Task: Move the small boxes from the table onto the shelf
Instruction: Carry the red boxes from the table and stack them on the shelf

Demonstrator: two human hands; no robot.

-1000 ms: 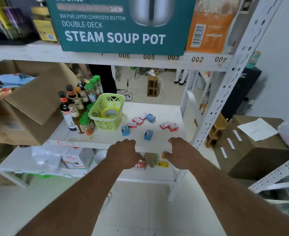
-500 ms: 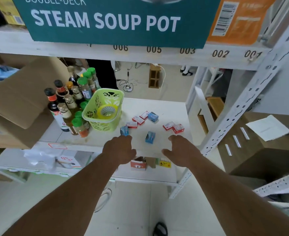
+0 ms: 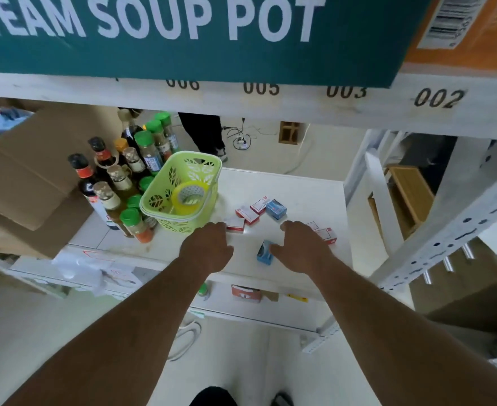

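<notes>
Several small boxes lie on the white shelf board [image 3: 300,189]. Three red-and-white boxes [image 3: 247,215] and a blue box [image 3: 276,208] sit right of the green basket. My left hand [image 3: 209,247] is over the board's front part with its fingers curled down, its fingertips at a red-and-white box [image 3: 236,226]; whatever is under the palm is hidden. My right hand [image 3: 300,247] has its fingers spread. Its thumb touches another blue box [image 3: 264,253], and its fingers reach over a pair of red boxes [image 3: 327,236].
A green basket [image 3: 182,218] holding a tape roll stands left of the boxes, with several sauce and spice bottles [image 3: 115,194] beyond it and a cardboard carton [image 3: 27,177] at far left. The numbered upper shelf [image 3: 344,104] carries a big teal box overhead. A perforated white upright [image 3: 446,230] stands on the right.
Both hands have moved forward from the shelf's front edge onto the board. The left hand now covers the spot where a blue box lay. The view has moved closer.
</notes>
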